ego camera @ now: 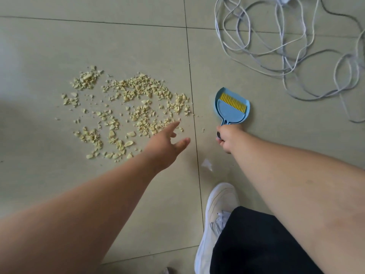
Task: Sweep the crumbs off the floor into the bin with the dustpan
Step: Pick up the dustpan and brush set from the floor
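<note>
Pale yellow crumbs (126,107) lie scattered over the beige tiled floor at centre left. A small blue dustpan (229,113) lies flat on the floor to their right, with a brush with yellow bristles (233,102) nested in it. My right hand (229,138) is closed around the handle end of the dustpan and brush. My left hand (167,143) reaches out over the near right edge of the crumbs, fingers apart and holding nothing. No bin is in view.
A tangle of white and grey cables (292,46) lies on the floor at the upper right, just beyond the dustpan. My white shoe (219,212) and dark trouser leg (262,244) are at the bottom. A small white scrap (207,165) lies near the tile joint.
</note>
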Tool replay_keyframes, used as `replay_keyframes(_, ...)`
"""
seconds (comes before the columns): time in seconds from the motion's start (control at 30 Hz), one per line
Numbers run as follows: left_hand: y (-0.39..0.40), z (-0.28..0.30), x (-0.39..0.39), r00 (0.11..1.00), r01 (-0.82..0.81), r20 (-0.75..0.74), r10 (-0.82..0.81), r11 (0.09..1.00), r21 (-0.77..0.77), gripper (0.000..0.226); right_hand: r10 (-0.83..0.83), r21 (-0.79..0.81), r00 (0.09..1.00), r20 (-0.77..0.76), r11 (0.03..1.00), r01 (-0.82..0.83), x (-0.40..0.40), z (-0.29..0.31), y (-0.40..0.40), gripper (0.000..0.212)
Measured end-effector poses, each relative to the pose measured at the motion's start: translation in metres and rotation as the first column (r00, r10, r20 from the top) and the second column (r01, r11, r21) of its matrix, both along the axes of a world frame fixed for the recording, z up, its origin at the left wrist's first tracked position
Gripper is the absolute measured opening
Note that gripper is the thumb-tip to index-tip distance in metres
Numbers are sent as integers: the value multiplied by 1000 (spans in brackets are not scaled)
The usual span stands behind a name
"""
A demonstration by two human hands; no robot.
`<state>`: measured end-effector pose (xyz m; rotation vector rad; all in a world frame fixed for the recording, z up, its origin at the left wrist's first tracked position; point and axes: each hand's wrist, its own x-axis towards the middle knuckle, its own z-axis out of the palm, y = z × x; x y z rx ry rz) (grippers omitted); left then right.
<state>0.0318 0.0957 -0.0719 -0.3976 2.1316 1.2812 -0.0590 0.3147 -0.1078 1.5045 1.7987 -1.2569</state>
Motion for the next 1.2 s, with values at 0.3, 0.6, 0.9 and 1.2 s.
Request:
replay_keyframes(0.3, -34, 71, -2, 887, -456, 215, 409, 847, 272, 32, -127, -494, 987, -100, 868, 62, 9, 63, -64, 9)
replay_keyframes(0.6, -103, 148, 15, 783, -576, 64, 619, 681, 453, 69, 385, -477, 805, -451, 658, -582, 66, 204, -196, 12)
replay_keyframes(0.9, -107, 207, 55, 709, -580, 152, 689, 446, 682, 32, 853, 267, 310, -419, 443, -856, 112, 279, -197, 34)
replay_keyframes(1.2, -122, 205, 113, 643, -658, 201, 739, 398, 640, 27, 951, 692, -233, -205, -28, -721, 127, 263, -191, 120)
